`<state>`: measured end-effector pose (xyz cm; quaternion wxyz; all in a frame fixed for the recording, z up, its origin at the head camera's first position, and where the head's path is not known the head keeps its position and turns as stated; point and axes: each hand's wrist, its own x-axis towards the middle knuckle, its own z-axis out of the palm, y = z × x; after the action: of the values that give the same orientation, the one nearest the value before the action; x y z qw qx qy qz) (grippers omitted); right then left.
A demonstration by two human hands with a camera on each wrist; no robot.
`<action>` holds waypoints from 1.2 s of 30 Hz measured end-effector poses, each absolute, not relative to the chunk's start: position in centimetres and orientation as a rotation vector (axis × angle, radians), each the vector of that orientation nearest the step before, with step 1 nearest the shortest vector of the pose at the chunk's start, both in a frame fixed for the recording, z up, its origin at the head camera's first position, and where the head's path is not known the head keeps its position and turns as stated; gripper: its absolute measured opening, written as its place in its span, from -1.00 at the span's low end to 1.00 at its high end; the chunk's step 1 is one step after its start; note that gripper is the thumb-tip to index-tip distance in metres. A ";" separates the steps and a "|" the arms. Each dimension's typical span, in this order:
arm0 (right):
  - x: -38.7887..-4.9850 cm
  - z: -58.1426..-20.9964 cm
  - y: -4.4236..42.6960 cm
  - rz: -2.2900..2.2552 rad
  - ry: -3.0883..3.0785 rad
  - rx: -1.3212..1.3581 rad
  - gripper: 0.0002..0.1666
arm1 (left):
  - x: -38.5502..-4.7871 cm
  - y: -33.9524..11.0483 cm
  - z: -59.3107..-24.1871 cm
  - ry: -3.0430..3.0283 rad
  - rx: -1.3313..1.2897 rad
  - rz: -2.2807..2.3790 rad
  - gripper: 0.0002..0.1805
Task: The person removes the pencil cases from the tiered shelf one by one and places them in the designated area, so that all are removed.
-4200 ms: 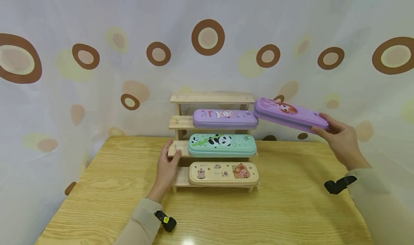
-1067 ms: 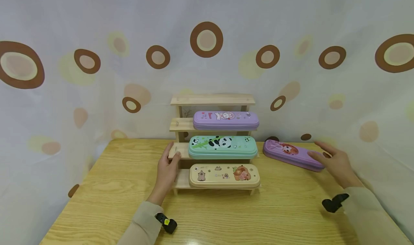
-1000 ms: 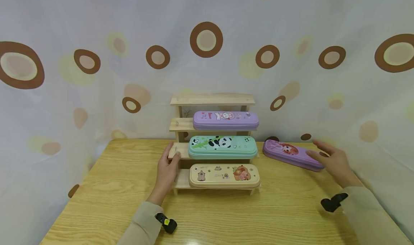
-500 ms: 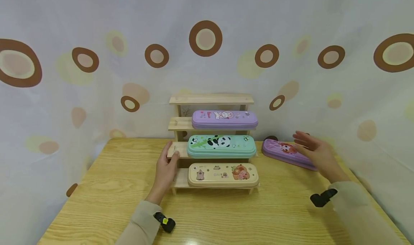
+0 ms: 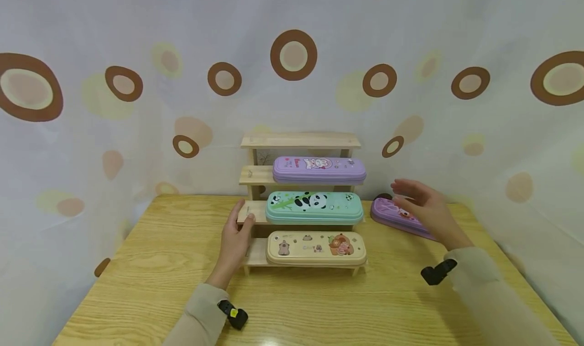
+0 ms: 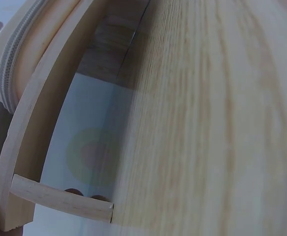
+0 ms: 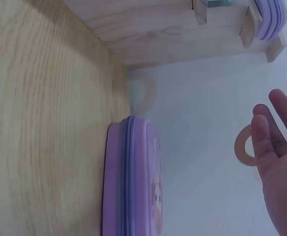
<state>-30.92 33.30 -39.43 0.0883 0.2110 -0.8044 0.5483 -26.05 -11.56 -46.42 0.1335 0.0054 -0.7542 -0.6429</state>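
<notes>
Your left hand (image 5: 233, 242) pinches the rack (image 5: 299, 140) at its nine o'clock, likely steadying it; your right hand (image 5: 431, 213), loosely spread, holds nothing above the purple case (image 5: 393, 218) at three.

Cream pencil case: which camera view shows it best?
The head view: nothing covers the cream pencil case on the lowest shelf, and its whole lid shows. The left wrist view catches only part of its zipped side; the right wrist view shows none of it.

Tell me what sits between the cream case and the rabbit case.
The mint panda pencil case, on a wooden step, seen in the head view.
</notes>
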 end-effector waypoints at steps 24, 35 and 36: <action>-33.3 -36.6 27.5 1.615 -2.469 0.713 -0.27 | -26.4 -11.7 -46.7 -2.174 -0.033 -1.841 -0.38; -34.3 -36.3 26.0 1.586 -2.501 0.712 -0.23 | -25.2 -11.3 -45.0 -2.191 -0.020 -1.888 -0.39; -34.3 -36.2 25.8 1.597 -2.505 0.702 -0.23 | -24.9 -11.2 -44.5 -2.196 -0.019 -1.885 -0.39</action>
<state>-34.31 25.85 -36.22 0.0445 0.2297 -0.8198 0.5227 -24.89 -11.16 -44.51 0.1231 -0.0066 -0.7530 -0.6464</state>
